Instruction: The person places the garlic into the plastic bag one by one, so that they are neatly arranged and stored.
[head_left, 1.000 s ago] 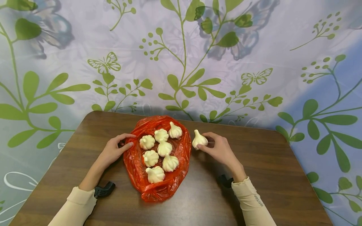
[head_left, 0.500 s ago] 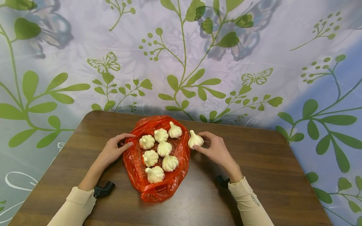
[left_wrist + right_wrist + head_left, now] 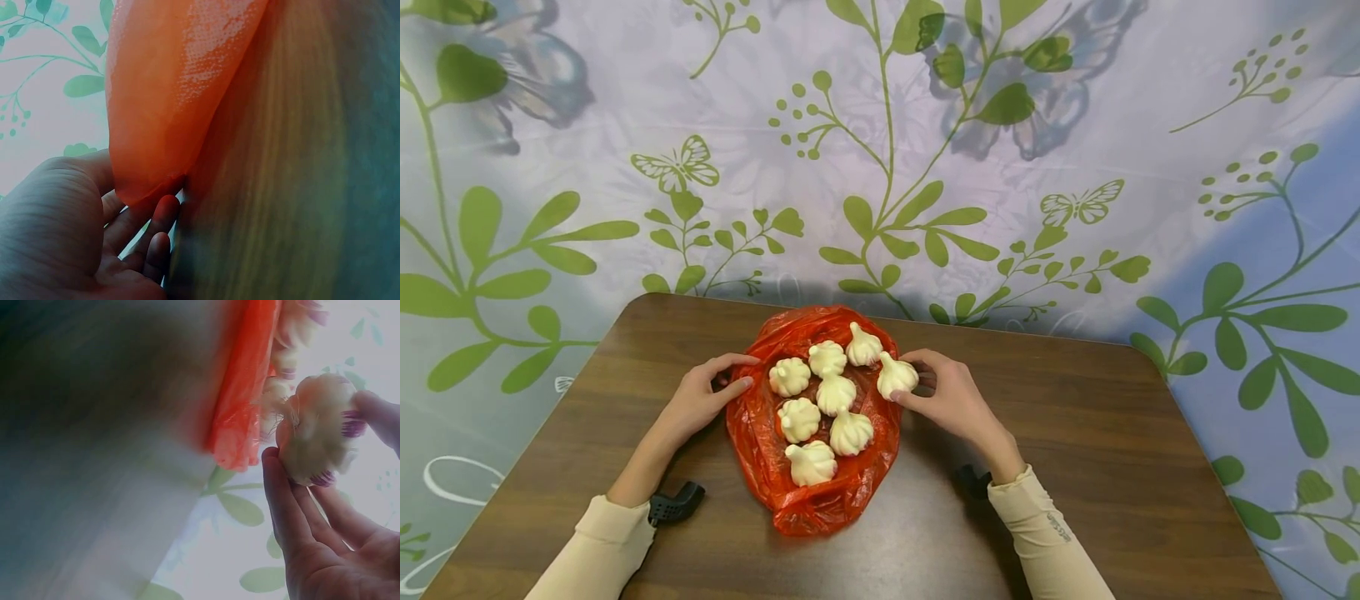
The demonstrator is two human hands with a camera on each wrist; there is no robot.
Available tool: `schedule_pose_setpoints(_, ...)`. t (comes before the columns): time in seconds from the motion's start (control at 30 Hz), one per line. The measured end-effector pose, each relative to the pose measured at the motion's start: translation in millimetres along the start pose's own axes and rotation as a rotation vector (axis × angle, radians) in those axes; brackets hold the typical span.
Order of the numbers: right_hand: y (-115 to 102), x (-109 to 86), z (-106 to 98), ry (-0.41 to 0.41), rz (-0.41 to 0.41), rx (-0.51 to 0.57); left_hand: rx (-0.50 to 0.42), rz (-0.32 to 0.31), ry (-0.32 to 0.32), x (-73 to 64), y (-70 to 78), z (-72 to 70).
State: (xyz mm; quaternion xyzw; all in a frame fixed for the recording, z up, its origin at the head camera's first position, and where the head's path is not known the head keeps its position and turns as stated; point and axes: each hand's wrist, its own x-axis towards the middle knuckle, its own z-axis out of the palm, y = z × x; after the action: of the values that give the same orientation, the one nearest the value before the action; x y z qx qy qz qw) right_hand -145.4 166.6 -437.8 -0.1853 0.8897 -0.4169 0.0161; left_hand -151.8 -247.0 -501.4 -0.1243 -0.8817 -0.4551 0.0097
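A red plastic bag (image 3: pixel 880 450) lies spread open on the table, with several white garlic bulbs (image 3: pixel 812 463) inside it. At its left rim my left hand (image 3: pixel 703 392) grips the thin plastic, thumb and index finger over the edge. The left wrist view shows the bag's side (image 3: pixel 156 94) draped over the fingers of that hand (image 3: pixel 56 219), hiding some of their tips. My right hand (image 3: pixel 951 396) pinches one garlic bulb (image 3: pixel 896 377) between thumb and fingers, over the bag's right rim. Purple streaks show on this bulb (image 3: pixel 319 431) in the right wrist view.
The brown wooden table (image 3: pixel 1097 467) extends on both sides of the bag. Behind its far edge hangs a pale cloth backdrop (image 3: pixel 760 150) printed with green leaves and butterflies. Black wrist devices (image 3: pixel 677 503) sit under both forearms.
My right hand has carried the garlic bulb leftward, from beside the bag to over its right rim. The left hand and the bulbs inside the bag have stayed put.
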Motion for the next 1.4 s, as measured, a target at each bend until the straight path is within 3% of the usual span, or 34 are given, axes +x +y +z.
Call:
schedule_pose_setpoints(0.2,-7,3.3,3,0.008,-0.032,0.037,-0.002,0.001,0.000,0.2,0.0,-0.3)
schedule_pose_setpoints(0.63,-6,9.3,16,-0.105,-0.057,0.083,0.003,0.002,-0.001,0.4,0.5,-0.5)
schedule_pose_setpoints(0.9,2,10.2,18,-0.165,-0.075,-0.033,-0.015,0.003,-0.002,0.7,0.3,0.0)
schedule_pose_setpoints(1.17,3,8.1,16,-0.142,-0.084,-0.140,-0.018,0.004,0.003,0.6,-0.8,0.7)
schedule_pose_setpoints(1.4,3,10.2,19,-0.147,-0.076,-0.102,-0.017,0.006,0.002,0.0,-1.5,-0.3)
